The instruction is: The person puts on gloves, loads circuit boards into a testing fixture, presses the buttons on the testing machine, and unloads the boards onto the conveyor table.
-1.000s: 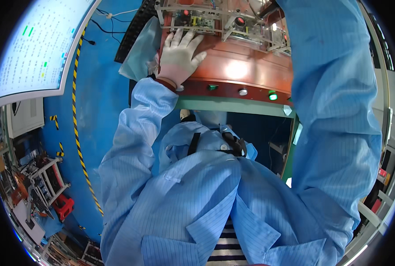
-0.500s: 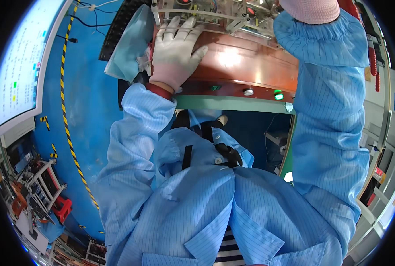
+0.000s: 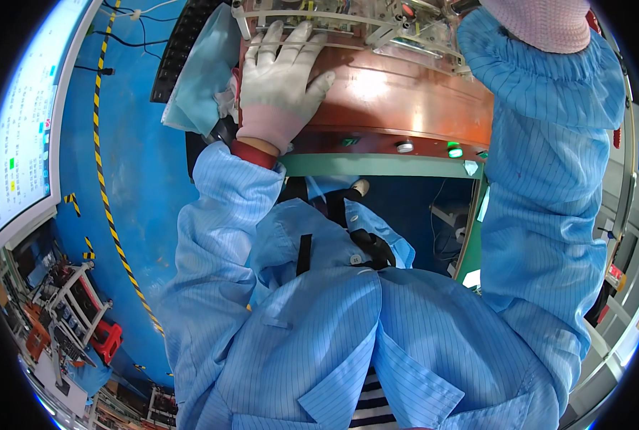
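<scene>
My left hand (image 3: 278, 89), in a white glove with a pink cuff, lies palm down with its fingers spread. It rests on the front of a reddish-brown, copper-toned box (image 3: 405, 100). Its fingertips reach the front rail of a clear plastic fixture (image 3: 348, 27) with wires and small parts inside. My right hand (image 3: 541, 25) is up at the top right, beyond the fixture's right end. Only its pink knitted glove shows, and the frame's edge cuts off the fingers, so what they do is hidden.
A green-lit button (image 3: 455, 152) and a white button (image 3: 404, 147) sit on the box's front. Left of my hand are a light-blue cloth-like sheet (image 3: 201, 79) and a black keyboard (image 3: 178, 54). A monitor (image 3: 29, 122) stands far left, above a blue floor with striped tape (image 3: 104, 165).
My right hand and forearm have shifted to the right and slightly toward me. My left hand stays in its place on the box. The view has moved a little.
</scene>
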A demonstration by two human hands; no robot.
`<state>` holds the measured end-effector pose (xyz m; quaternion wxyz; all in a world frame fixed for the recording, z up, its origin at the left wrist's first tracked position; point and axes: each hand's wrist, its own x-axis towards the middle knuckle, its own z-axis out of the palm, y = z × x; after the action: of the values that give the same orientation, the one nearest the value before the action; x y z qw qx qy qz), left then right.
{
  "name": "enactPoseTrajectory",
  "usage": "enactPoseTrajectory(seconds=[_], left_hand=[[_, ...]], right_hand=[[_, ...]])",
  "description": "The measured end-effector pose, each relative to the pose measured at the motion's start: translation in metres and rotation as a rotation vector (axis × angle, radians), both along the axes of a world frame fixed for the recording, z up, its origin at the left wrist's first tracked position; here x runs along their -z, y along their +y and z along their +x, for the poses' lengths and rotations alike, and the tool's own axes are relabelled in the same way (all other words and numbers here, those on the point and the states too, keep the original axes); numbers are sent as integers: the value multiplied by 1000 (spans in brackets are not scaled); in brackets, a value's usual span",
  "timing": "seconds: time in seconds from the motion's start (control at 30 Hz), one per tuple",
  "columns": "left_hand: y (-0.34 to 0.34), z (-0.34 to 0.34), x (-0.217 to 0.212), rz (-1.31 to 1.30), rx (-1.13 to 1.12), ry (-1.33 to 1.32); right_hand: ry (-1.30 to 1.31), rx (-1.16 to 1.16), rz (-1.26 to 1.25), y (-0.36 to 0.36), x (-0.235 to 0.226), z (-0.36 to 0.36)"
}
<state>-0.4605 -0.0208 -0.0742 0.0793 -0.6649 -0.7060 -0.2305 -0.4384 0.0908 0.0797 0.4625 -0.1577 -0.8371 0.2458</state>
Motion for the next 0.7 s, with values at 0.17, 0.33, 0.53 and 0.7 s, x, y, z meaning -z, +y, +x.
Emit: enactPoseTrajectory(seconds=[0.17,0.33,0.53,0.7], left_hand=[[1,-1,4,29,4,51],[1,0,6,56,-5,57],[1,0,5,42,-7,42],[0,-1,4,37,-9,44]], right_hand=[[-2,-26,18,-4,6,-4],[-3,-54,42,-9,10,-10],[-2,-94,63,-17,15,-20],[3,-131,75,-25,21,-30]])
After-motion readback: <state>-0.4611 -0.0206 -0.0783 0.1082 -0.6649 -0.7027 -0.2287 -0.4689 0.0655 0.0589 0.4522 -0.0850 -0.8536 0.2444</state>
